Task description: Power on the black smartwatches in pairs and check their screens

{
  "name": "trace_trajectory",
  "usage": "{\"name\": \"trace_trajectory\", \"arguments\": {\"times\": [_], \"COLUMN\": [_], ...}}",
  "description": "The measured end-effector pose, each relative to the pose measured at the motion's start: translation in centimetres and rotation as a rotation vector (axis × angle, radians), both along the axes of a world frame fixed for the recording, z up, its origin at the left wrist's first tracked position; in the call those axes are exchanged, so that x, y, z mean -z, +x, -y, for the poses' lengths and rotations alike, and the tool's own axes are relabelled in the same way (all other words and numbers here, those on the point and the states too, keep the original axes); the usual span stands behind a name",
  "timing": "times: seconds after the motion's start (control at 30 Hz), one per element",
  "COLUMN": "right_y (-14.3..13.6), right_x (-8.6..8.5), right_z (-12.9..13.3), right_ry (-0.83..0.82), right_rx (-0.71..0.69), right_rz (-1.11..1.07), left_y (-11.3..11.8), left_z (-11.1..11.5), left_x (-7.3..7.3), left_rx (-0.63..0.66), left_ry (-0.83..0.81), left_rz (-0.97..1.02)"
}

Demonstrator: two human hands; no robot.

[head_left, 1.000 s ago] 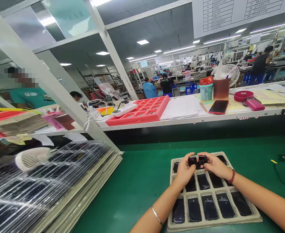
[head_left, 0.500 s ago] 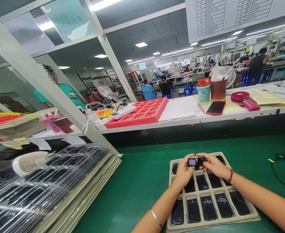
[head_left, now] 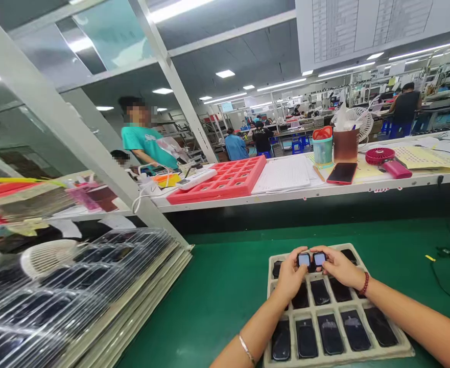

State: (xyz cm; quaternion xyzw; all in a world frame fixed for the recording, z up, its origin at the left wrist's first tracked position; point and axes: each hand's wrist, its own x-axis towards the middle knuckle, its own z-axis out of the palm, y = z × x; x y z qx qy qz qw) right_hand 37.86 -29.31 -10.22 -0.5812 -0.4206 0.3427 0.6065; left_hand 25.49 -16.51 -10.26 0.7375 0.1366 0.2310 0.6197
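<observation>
Landmark: moulded pulp tray (head_left: 312, 311) on the green worktop (head_left: 217, 286), its compartments filled with dark-faced pieces (head_left: 306, 338).
Left hand (head_left: 290, 276): pinches the left smartwatch (head_left: 303, 259), thumb laid over the lower part of its face, fingers at the far edge.
Right hand (head_left: 345, 267): grips the right smartwatch (head_left: 319, 259) in like fashion, thumb at its lower corner.
Smartwatches: side by side over the tray's far part, lit faces toward the person; their clearance above the tray cannot be told.
Key relation: each watch lies within the hand nearest it — left watch toward the tray's left, right watch toward its right — with only a narrow gap between. The lit faces are near square, so no long axis can be read.
Tray pieces: near row, long axes running from the tray's near edge toward its far side.
Surroundings: stacked trays (head_left: 90, 278) left of the tray; red foam tray (head_left: 243, 176) on a shelf beyond it.
</observation>
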Motion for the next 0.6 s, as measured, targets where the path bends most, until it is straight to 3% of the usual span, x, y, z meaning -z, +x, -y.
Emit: {"name": "trace_trajectory", "arguments": {"times": [0.37,0.6], "right_y": [-0.2,-0.3], "right_x": [1.2,1.3], "right_z": [-0.9,-1.3], "right_ry": [0.035,0.057], "right_rx": [0.016,0.046], "right_rz": [0.01,-0.005], "left_y": [-0.1,0.2], "left_z": [-0.5,-1.6], "left_x": [0.6,1.3], "left_rx": [-0.032,0.039], "left_ry": [-0.063,-0.089], "left_rz": [0.003,0.05]}}
